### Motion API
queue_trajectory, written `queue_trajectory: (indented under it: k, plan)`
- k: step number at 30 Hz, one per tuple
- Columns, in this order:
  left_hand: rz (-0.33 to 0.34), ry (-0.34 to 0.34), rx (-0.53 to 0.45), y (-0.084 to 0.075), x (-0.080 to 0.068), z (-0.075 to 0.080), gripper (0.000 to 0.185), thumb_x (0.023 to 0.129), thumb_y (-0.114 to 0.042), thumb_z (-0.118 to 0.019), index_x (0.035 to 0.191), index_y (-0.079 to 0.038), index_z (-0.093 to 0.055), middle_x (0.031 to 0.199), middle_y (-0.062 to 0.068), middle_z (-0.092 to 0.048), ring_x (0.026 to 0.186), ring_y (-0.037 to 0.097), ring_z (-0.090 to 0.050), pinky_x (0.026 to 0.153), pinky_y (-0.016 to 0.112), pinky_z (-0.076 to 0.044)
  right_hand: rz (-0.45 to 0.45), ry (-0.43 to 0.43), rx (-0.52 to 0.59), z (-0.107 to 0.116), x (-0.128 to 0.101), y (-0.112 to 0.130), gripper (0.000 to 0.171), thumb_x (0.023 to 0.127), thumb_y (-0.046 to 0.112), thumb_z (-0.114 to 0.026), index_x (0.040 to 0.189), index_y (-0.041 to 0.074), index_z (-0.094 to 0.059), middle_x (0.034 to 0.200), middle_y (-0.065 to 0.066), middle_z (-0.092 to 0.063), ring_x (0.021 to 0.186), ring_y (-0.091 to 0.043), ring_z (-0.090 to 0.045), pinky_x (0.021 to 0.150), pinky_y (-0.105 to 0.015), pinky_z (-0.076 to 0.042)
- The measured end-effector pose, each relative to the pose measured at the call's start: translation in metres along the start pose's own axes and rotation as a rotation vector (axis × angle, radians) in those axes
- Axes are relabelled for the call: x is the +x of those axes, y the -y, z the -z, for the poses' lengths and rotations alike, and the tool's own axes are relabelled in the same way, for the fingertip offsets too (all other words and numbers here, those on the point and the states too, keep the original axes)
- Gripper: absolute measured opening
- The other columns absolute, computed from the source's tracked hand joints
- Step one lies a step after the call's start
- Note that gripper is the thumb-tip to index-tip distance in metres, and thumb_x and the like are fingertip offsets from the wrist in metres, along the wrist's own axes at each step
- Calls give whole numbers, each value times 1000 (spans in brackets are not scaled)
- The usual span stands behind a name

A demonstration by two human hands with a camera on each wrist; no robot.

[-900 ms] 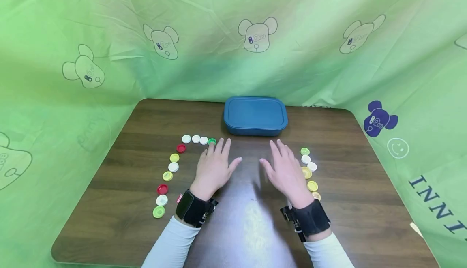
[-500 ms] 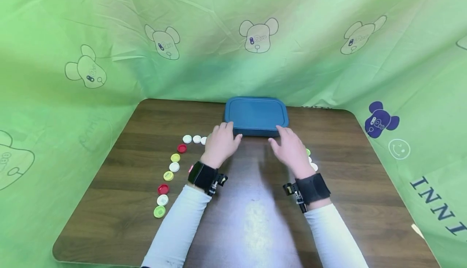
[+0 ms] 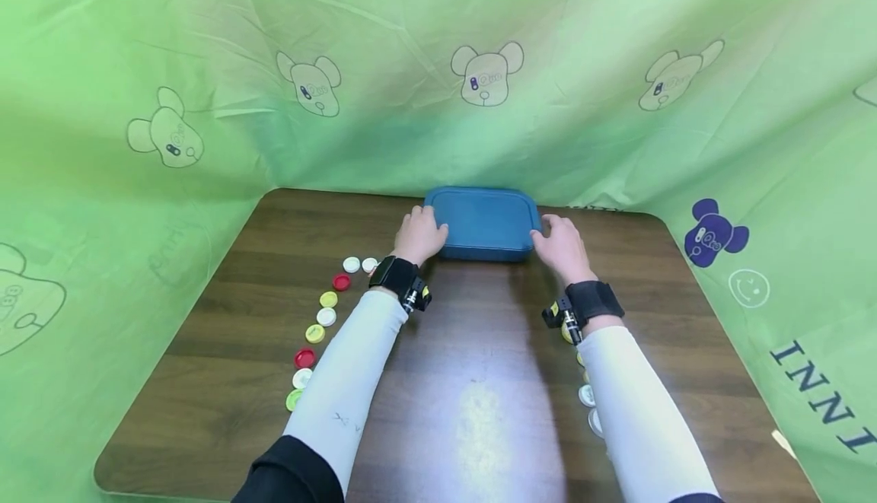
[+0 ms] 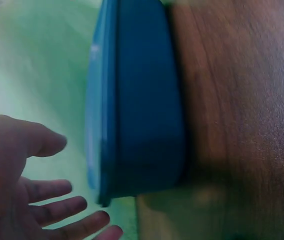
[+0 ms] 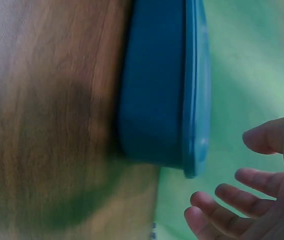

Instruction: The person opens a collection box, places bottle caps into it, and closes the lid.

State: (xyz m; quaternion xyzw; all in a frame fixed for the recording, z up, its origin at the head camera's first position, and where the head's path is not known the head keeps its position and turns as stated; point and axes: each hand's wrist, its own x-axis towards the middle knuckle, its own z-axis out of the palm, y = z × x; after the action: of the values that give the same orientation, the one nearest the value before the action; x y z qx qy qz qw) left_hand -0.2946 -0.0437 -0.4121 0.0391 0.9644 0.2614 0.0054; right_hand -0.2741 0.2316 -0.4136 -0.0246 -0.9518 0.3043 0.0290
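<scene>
A blue lidded box (image 3: 485, 221) sits at the back of the table. At its left front corner is my left hand (image 3: 419, 235), which overlaps the lid edge in the head view. My right hand (image 3: 563, 248) is at the box's right side, thumb pointing at the corner. In the left wrist view, a gap shows between the fingers (image 4: 57, 210) and the box wall (image 4: 149, 110). The right wrist view likewise has relaxed, parted fingers (image 5: 232, 210) beside the box end (image 5: 154, 110). Neither hand holds anything.
A curved row of small round white, red, yellow and green discs, with a red disc (image 3: 304, 358) among them, lies left of my left forearm. More discs, one white (image 3: 587, 395), are partly hidden under my right forearm. A green cloth (image 3: 384, 138) hangs behind the table (image 3: 479, 351).
Both hands have moved forward from the middle of the table to the two sides of the blue box. The box and the visible discs stay where they were.
</scene>
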Motion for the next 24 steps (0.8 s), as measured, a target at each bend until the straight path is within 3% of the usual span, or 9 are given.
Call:
queue_trajectory:
  k: [10,18,24]
  plan:
    - [38,-20,-22,6,20,-8,45,105,-21,-50,140,8,-46,132,26,-53,126,41,-51,110,46,-40,-57,60,47,-6,24,-1,59,104,27,-50,152,-4,-36,151,-31,-39,140,-45,-38,114,-57,-33]
    - [82,54,29,6,21,-12,42,101,-11,-54,139,5,-47,134,24,-53,131,39,-49,112,42,-40,-18,108,-17,-14,27,-5,58,105,18,-49,155,-4,-31,153,-33,-37,144,-48,-32,118,-58,-28]
    - [68,52,27,6,18,-10,40,101,-10,-53,138,6,-47,132,25,-54,128,40,-52,109,44,-43,3,92,-52,-18,29,-8,55,105,15,-50,153,-6,-35,151,-35,-39,142,-48,-34,117,-57,-30]
